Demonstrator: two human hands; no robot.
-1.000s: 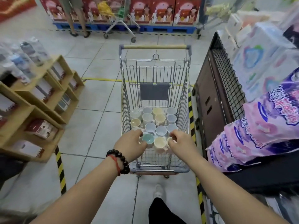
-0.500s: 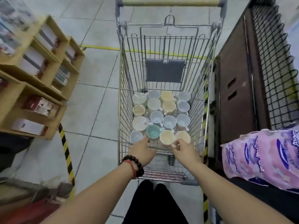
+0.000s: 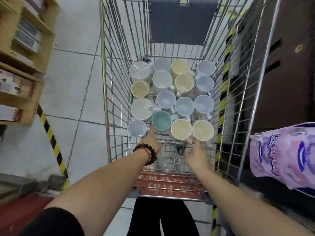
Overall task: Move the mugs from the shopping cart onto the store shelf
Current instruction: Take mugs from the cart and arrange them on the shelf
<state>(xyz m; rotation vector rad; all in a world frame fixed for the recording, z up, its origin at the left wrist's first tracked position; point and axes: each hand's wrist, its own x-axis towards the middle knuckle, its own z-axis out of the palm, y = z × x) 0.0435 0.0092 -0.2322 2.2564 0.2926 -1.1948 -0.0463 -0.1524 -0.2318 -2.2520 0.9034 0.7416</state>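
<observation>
Mugs (image 3: pixel 171 97) are packed upright in the wire shopping cart (image 3: pixel 109 92). The green mug (image 3: pixel 161 120) is touched by the left hand (image 3: pixel 152 139). The right hand (image 3: pixel 198 155) is blurred below a cream mug (image 3: pixel 203 130); its fingers cannot be told.

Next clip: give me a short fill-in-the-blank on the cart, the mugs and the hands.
1. The mugs stand inside the wire ____.
2. Only one mug is ____ in colour.
3. The bead bracelet is on the ____ wrist.
4. The right hand reaches for a ____-coloured mug.

Missing words: cart; teal; left; cream
</observation>
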